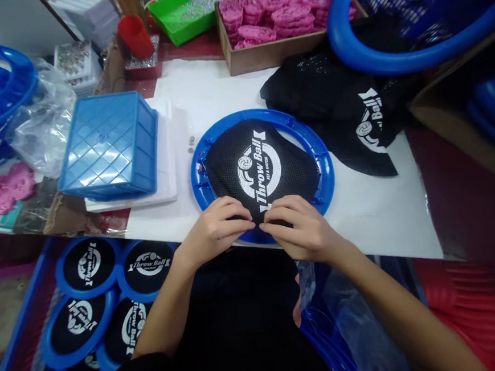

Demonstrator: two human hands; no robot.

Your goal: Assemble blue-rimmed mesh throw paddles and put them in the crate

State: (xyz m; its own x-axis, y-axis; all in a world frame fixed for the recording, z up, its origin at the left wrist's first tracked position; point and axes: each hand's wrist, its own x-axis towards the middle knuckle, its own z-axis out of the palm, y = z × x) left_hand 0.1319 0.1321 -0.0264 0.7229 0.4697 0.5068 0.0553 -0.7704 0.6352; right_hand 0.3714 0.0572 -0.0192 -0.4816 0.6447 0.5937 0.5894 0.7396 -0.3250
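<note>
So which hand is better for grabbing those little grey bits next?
Probably the left hand: it's nearer the grey bits, which lie left of the blue ring. The right hand is farther across, though both hands touch the black cloth.

The blue round plastic ring is uniformly coloured; the black mesh fabric disc carries white lettering.

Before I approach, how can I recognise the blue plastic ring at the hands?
Find the white sheet, then the left hand and right hand at its near edge. Both touch black mesh fabric over the blue plastic ring. Unlike the mesh-covered blue rings below, gaps show inside its rim.
</note>
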